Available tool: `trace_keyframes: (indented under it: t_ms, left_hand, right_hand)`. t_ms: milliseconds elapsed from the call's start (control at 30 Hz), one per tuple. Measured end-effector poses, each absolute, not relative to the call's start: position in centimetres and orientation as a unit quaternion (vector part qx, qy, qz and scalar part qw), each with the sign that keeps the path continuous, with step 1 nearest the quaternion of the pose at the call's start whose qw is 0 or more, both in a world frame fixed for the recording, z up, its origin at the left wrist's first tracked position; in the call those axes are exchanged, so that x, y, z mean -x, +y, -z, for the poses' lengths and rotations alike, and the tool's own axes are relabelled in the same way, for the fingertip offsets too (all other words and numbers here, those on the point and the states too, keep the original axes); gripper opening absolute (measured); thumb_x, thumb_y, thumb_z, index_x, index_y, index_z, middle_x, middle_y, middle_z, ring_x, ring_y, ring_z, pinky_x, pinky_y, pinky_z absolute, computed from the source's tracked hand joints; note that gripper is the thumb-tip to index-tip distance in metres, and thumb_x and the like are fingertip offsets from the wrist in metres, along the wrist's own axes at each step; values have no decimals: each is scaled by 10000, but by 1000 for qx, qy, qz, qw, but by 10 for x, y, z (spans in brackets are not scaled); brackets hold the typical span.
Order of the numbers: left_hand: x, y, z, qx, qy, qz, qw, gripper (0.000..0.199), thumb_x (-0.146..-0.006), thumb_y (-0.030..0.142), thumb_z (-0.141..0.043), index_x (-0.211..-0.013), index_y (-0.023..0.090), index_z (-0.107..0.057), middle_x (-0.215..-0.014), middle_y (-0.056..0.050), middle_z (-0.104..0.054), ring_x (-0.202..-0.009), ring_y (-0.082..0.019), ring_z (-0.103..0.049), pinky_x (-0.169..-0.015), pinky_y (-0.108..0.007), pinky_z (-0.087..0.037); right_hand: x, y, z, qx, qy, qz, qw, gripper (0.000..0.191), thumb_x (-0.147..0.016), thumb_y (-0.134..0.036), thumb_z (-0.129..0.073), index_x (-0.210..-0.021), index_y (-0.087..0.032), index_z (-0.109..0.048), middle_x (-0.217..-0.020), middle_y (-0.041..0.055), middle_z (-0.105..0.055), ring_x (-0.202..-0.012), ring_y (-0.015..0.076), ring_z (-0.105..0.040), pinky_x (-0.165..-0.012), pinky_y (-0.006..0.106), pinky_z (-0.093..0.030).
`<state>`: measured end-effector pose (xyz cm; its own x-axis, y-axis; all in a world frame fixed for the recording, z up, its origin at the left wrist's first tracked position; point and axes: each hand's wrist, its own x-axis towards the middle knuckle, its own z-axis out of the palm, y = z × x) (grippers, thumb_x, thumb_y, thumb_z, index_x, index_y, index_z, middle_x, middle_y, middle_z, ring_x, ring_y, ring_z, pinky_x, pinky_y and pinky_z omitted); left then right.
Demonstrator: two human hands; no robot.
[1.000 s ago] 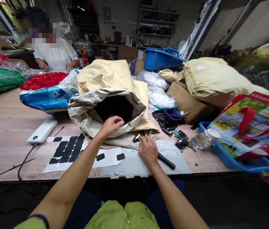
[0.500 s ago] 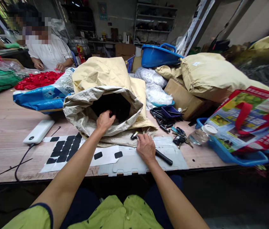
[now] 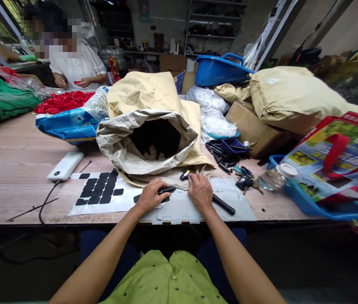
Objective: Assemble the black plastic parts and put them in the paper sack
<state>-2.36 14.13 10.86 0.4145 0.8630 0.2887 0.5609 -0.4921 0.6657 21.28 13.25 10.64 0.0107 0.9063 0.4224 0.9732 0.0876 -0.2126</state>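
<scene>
My left hand (image 3: 152, 195) is closed on a small, slim black part (image 3: 167, 190) just in front of the sack. Its exact kind is hard to make out. Under my right hand (image 3: 200, 192) lies a hammer (image 3: 223, 204), the fingers closed around its shaft. Its shiny head points toward the sack and its black handle sticks out to the right. Behind both hands a paper sack (image 3: 118, 147) lies with its mouth toward me and a dark mass of black pieces inside. Both hands are over a grey-white plate (image 3: 239, 204). A sheet with black rounded stickers (image 3: 102, 185) lies at the left.
To the left is a white power bank (image 3: 65, 165) with a cable. On the right stand black parts (image 3: 221, 158), keys (image 3: 245, 179), a clear jar (image 3: 274, 177) and a blue basket (image 3: 324, 202) with a printed bag. Across the table a co-worker (image 3: 74, 63) handles red pieces.
My left hand has come out of the sack's mouth with a black part and is now near the plate beside my right hand. The right hand keeps its hold on the hammer. The view has shifted slightly.
</scene>
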Motion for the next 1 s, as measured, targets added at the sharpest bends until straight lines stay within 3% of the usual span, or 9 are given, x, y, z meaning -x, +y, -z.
trace_keyframes:
  t_ms: [167,400,500,767,1000]
  left_hand:
    - [25,142,-110,-781,446,-344,270,151,-821,254,-781,-956,201,-740,-896,-27,-662,-899,-194,-621,-817,-296,-461]
    - [26,144,-109,-757,465,-353,294,145,-753,174,-820,-889,200,-774,-845,-11,-641,-849,-174,-618,-777,-275,-455]
    - [25,144,-107,-754,462,-362,296,150,-749,142,-817,-880,205,-784,-823,-5,-629,-828,-164,-606,-770,-269,-444]
    - [25,143,-107,-746,456,-379,304,109,-719,122,-835,-761,171,-747,-765,15,-555,-756,-138,-549,-698,-252,-398]
    - [24,143,-108,-741,467,-373,307,139,-721,123,-818,-837,191,-785,-788,7,-595,-792,-152,-587,-736,-263,-425]
  right_hand:
    - [-213,131,-114,670,-696,38,254,249,-963,-218,-523,-1132,-206,-706,-987,85,-635,-928,223,-527,-833,320,-398]
    - [-183,104,-140,588,-690,-109,408,299,-999,-280,-474,-1184,-210,-698,-1047,72,-695,-978,196,-640,-896,312,-490]
    - [-168,95,-143,571,-704,-156,392,289,-996,-273,-480,-1160,-200,-707,-1021,72,-703,-954,193,-660,-874,305,-505]
    - [-154,85,-145,561,-741,-121,349,313,-1024,-274,-452,-1209,-210,-696,-988,67,-681,-932,184,-646,-856,285,-491]
    - [-165,84,-149,595,-723,-79,342,332,-1040,-308,-427,-1209,-204,-694,-984,70,-678,-934,184,-638,-855,276,-477]
